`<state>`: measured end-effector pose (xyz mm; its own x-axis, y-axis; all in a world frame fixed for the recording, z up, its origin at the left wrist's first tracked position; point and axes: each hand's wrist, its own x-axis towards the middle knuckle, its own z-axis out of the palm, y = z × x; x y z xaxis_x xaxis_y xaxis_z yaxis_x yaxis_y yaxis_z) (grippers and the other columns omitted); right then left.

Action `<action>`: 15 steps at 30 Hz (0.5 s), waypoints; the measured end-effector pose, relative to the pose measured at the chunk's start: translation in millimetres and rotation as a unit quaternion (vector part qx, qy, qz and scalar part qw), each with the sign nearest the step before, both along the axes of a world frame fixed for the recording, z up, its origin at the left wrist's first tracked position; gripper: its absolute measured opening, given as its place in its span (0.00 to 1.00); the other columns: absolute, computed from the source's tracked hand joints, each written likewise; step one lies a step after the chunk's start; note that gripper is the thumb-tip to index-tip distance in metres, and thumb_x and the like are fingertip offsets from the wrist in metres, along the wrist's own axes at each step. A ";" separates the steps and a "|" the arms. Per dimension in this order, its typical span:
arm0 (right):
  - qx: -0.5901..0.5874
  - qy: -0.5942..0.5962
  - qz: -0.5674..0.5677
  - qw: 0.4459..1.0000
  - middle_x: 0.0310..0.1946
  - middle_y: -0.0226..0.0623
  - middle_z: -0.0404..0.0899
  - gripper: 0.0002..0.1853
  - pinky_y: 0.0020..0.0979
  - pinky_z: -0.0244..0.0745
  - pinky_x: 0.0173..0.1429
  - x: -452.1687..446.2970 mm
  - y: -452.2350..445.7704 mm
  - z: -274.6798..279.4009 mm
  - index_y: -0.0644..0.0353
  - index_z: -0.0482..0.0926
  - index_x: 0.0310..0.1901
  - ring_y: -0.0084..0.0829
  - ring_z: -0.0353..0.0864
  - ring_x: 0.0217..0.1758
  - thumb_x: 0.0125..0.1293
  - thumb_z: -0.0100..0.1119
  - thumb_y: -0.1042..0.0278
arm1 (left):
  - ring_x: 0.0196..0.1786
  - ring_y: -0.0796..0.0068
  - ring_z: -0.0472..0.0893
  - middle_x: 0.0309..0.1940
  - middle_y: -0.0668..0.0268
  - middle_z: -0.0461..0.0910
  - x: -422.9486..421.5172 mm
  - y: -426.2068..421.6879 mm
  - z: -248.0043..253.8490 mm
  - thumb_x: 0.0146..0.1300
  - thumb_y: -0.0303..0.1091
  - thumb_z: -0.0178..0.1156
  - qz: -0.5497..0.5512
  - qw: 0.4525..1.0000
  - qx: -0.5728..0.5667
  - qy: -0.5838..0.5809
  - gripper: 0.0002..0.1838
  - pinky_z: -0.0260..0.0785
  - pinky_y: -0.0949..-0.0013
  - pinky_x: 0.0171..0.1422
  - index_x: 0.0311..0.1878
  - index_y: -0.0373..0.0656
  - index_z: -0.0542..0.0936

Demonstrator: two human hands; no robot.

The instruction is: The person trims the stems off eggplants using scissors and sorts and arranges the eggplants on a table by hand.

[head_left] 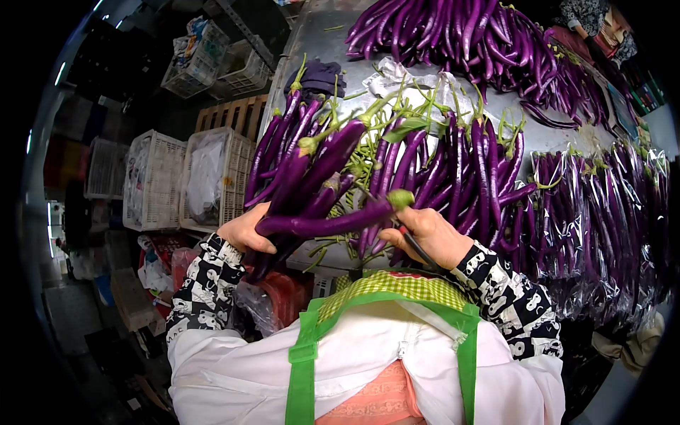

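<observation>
My left hand (248,230) is closed around a bunch of long purple eggplants (322,159), their green caps pointing away from me. One eggplant (326,223) lies crosswise over the bunch, its cap end next to my right hand (431,237). That hand is closed on dark-handled scissors (419,248); the blades are mostly hidden behind the crosswise eggplant. Beyond my hands, more eggplants (485,166) with green stems lie on the metal table (312,46). Cut green stem pieces (365,152) are scattered between them.
A large eggplant heap (453,32) covers the table's far side. Clear-bagged eggplants (598,219) lie to the right. A dark cloth (319,78) sits at the far left of the table. White crates (156,180) stand left, and another person (598,25) is at the far right.
</observation>
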<state>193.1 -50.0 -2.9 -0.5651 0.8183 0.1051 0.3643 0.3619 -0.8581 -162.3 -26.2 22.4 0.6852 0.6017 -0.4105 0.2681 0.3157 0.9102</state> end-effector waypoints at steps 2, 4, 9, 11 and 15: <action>0.038 0.014 -0.032 0.999 0.14 0.46 0.70 0.16 0.40 0.67 0.21 5.0 -0.2 -0.1 0.65 0.74 0.36 0.47 0.73 0.16 0.64 0.66 0.59 | 0.60 0.69 0.71 0.58 0.60 0.75 1.8 -1.7 2.1 0.34 0.31 0.68 0.044 0.997 -0.040 -0.042 0.48 0.58 0.68 0.69 0.67 0.34 0.66; -0.009 0.001 -0.050 0.999 0.16 0.42 0.69 0.17 0.37 0.67 0.24 16.7 6.3 4.9 0.65 0.71 0.40 0.36 0.71 0.17 0.68 0.62 0.58 | 0.60 0.70 0.71 0.57 0.61 0.75 -5.1 -1.3 1.5 0.34 0.30 0.67 0.029 0.997 -0.074 -0.020 0.47 0.59 0.68 0.68 0.67 0.35 0.66; -0.152 0.034 -0.036 0.987 0.26 0.38 0.71 0.20 0.33 0.70 0.39 31.4 34.9 3.3 0.63 0.71 0.47 0.28 0.70 0.31 0.74 0.51 0.50 | 0.58 0.71 0.72 0.57 0.61 0.75 -9.8 2.8 -5.0 0.33 0.32 0.68 -0.032 0.999 0.014 0.028 0.48 0.60 0.67 0.67 0.66 0.34 0.67; -0.158 0.007 0.017 0.987 0.31 0.32 0.72 0.20 0.28 0.72 0.42 34.3 44.9 7.9 0.62 0.71 0.48 0.24 0.72 0.34 0.75 0.46 0.49 | 0.58 0.70 0.72 0.57 0.60 0.75 -9.8 3.7 -2.7 0.33 0.33 0.69 -0.070 0.996 0.033 0.055 0.48 0.60 0.67 0.67 0.66 0.34 0.67; -0.192 0.014 0.032 0.981 0.30 0.29 0.72 0.23 0.25 0.70 0.39 32.3 50.3 15.1 0.62 0.72 0.51 0.21 0.72 0.32 0.75 0.46 0.46 | 0.59 0.70 0.71 0.57 0.60 0.75 -4.6 6.6 -7.1 0.32 0.34 0.69 -0.091 0.994 0.038 0.048 0.49 0.60 0.66 0.68 0.66 0.34 0.67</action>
